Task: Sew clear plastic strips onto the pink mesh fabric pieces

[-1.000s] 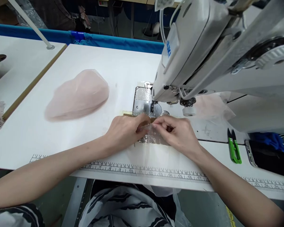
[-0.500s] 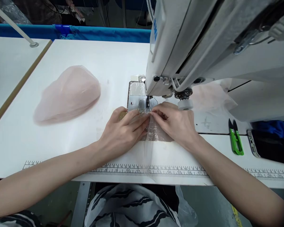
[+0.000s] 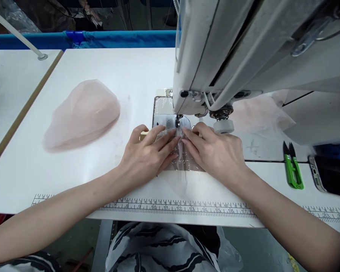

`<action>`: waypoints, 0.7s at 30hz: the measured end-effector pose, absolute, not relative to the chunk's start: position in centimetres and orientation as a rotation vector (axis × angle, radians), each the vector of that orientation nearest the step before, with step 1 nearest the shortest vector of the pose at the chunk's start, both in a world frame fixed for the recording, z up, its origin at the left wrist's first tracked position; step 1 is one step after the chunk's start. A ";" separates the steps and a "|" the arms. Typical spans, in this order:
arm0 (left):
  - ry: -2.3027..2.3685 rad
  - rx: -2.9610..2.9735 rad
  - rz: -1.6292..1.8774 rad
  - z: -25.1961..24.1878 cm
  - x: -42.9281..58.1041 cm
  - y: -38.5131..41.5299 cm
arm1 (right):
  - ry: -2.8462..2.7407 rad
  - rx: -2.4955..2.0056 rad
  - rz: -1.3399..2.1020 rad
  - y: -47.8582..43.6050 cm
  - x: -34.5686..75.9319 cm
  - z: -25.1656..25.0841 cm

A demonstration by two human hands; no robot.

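Note:
A sheer strip of fabric [image 3: 181,151] lies in front of the needle and presser foot [image 3: 178,120] of a white sewing machine [image 3: 209,56]. My left hand [image 3: 147,153] rests flat with spread fingers, its fingertips on the fabric's left side. On the right side, my right hand [image 3: 219,151] lies with fingers apart, fingertips touching the fabric near the foot. The metal needle plate [image 3: 163,109] shows behind my left fingers. A pale pink sheer piece [image 3: 83,113] lies on the table to the left.
More pink fabric [image 3: 262,113] lies right of the needle under the machine arm. Green thread snips [image 3: 294,170] and a phone [image 3: 333,175] are at the right. A printed ruler [image 3: 170,206] runs along the front edge. A pole [image 3: 17,34] stands at the back left.
My right hand has opened from a pinch on the fabric and shifted slightly right. My left fingers have moved slightly left. The view has shifted a little.

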State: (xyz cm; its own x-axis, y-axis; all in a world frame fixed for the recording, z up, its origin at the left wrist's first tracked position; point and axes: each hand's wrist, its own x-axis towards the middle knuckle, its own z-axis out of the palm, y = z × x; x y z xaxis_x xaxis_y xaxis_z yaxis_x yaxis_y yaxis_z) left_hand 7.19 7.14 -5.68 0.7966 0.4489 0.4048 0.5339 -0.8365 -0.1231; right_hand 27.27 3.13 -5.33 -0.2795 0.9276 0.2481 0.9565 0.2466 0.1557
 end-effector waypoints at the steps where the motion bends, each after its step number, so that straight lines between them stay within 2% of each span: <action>1: -0.766 -2.748 -0.526 -5.7 7.2 7.2 | -2.389 -1.825 -0.425 3.2 27.3 -5.3; 21: -0.770 -2.744 -0.531 -5.9 7.4 7.5 | -2.368 -1.911 -0.382 3.5 27.4 -5.3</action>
State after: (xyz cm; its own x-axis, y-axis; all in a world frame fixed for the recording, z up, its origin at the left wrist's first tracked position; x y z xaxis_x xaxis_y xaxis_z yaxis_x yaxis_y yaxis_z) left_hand 7.36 7.53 -5.90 0.7949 0.4516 0.4053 0.5394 -0.8318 -0.1311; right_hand 27.42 3.51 -5.30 -0.2219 0.9516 0.2127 0.9702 0.1937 0.1453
